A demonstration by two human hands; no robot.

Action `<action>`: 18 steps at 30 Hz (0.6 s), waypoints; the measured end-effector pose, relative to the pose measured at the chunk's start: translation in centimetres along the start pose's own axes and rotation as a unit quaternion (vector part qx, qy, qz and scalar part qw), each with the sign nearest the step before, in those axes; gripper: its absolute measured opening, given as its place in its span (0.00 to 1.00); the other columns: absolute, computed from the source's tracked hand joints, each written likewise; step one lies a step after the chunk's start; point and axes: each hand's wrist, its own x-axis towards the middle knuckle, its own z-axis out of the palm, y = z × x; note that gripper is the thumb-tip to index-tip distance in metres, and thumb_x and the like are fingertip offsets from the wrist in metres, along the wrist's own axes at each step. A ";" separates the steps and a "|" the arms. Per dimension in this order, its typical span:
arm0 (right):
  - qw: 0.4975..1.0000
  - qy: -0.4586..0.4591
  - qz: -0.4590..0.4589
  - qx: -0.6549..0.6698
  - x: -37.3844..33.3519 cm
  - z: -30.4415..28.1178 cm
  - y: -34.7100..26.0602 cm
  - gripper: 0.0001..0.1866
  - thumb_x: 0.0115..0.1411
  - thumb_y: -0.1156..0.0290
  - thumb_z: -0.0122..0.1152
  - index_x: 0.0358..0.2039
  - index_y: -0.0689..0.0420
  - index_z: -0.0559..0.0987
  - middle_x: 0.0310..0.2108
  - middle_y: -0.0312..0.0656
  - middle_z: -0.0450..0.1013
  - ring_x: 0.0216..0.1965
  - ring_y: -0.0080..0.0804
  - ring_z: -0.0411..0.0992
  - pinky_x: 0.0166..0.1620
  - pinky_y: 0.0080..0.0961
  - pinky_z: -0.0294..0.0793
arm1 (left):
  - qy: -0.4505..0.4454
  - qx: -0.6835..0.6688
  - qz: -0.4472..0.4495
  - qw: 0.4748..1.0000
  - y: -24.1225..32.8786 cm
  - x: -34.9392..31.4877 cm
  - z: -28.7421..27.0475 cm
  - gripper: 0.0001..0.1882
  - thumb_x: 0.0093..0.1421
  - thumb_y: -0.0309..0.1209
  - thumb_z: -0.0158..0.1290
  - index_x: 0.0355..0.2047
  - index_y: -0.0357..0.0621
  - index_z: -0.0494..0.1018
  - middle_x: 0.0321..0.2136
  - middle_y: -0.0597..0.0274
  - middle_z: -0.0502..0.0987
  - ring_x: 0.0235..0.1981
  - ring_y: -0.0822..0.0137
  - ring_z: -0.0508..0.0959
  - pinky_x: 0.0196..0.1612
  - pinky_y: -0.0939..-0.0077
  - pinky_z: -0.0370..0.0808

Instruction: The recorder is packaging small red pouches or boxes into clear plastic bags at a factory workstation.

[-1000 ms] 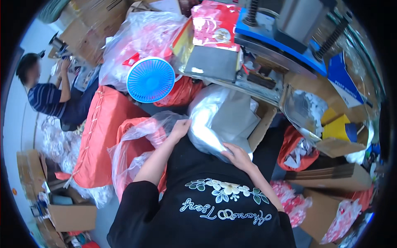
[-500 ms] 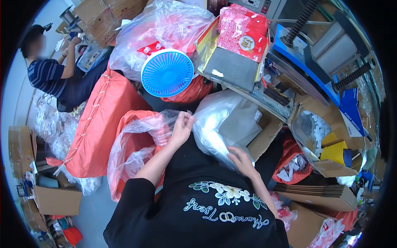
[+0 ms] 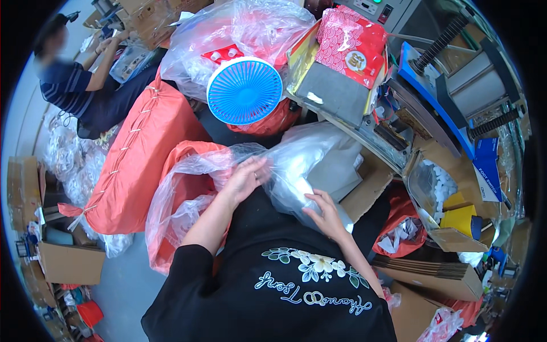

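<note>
Film, clear and glossy, makes up the plastic bag (image 3: 299, 176) that I watch from here; it lies in front of the person's body, against pale sheets (image 3: 342, 174) at the mouth of an open carton (image 3: 370, 191). I judge it light, limp and slippery, likely to crease, cling to itself and slide under a loose touch, and thin enough to tear if pulled by one point. I would take hold at a gathered edge, thumb against fingers, rather than press on the smooth middle.

I see the left hand (image 3: 246, 178) at the bag's left edge, its forearm slanting up from the lower left, fingers bent toward the film; their tips are blurred, so I cannot tell whether they pinch it. The right hand (image 3: 329, 218) is at the bag's near right side, its forearm angled up and to the left, thumb and fingers apart, spread at the film without clamping. Left of the left hand, I see a red sack (image 3: 196, 150) with a clear liner (image 3: 156, 225) hanging over it.
</note>
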 end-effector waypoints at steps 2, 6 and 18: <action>1.000 -0.001 -0.005 0.000 0.1 -0.3 0.1 0.21 0.58 0.64 0.66 0.51 0.57 0.77 0.54 0.52 0.68 0.55 0.49 0.67 0.57 0.36 0.67 | -0.103 -0.030 -0.140 0.984 1.0 -0.8 -0.1 0.16 0.65 0.40 0.55 0.49 0.48 0.73 0.48 0.63 0.77 0.45 0.68 0.78 0.47 0.73 0.74; 0.999 0.034 0.009 -0.013 0.9 -1.0 -0.9 0.21 0.59 0.67 0.65 0.52 0.60 0.76 0.54 0.50 0.69 0.54 0.45 0.70 0.55 0.32 0.69 | -0.134 0.054 -0.139 0.980 1.0 -3.3 0.2 0.21 0.66 0.40 0.54 0.55 0.42 0.71 0.45 0.56 0.80 0.48 0.63 0.80 0.50 0.74 0.76; 0.876 0.104 0.181 0.435 1.8 -1.7 0.5 0.17 0.69 0.70 0.50 0.56 0.60 0.70 0.49 0.48 0.76 0.43 0.38 0.78 0.41 0.29 0.79 | -0.087 0.331 0.168 0.924 -2.1 -4.0 6.6 0.22 0.64 0.40 0.58 0.54 0.41 0.74 0.54 0.57 0.69 0.50 0.64 0.74 0.51 0.71 0.73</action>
